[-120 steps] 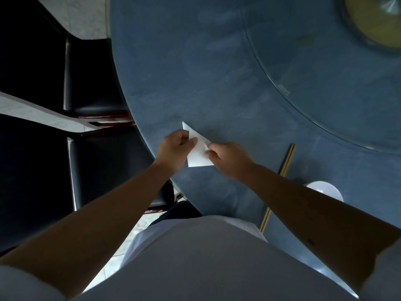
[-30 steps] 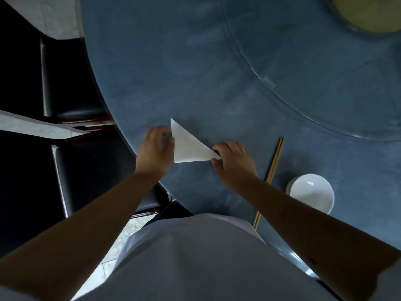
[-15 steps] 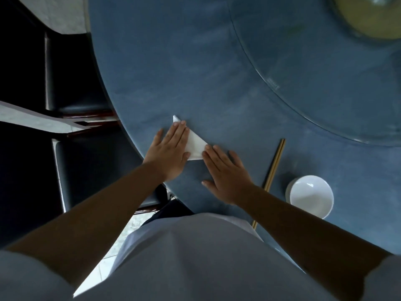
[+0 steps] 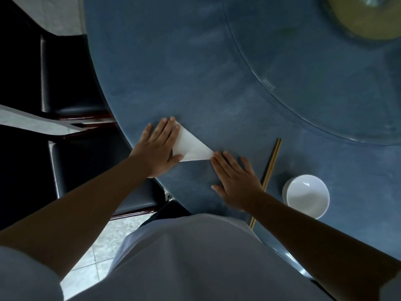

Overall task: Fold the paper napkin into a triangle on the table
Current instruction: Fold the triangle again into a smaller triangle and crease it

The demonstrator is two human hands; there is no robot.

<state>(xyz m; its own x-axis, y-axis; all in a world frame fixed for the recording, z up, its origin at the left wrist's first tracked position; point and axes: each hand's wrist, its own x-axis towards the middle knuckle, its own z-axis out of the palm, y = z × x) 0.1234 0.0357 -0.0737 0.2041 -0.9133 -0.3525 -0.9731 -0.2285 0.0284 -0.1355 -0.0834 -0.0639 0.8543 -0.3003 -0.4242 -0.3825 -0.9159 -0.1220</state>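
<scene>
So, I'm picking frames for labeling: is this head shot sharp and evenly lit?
Head view: dim overall, arms and chairs in shadow; white napkin stands out crisply; wide-angle lens curves the table edge; yellow patch at top right is blurred; faint glare on the glass turntable.

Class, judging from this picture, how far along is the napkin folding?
Done: the napkin already lies as a flat triangle on the table. In hand: the left hand presses it flat; the right hand touches its tip. Left: only lifting both hands away.
</scene>
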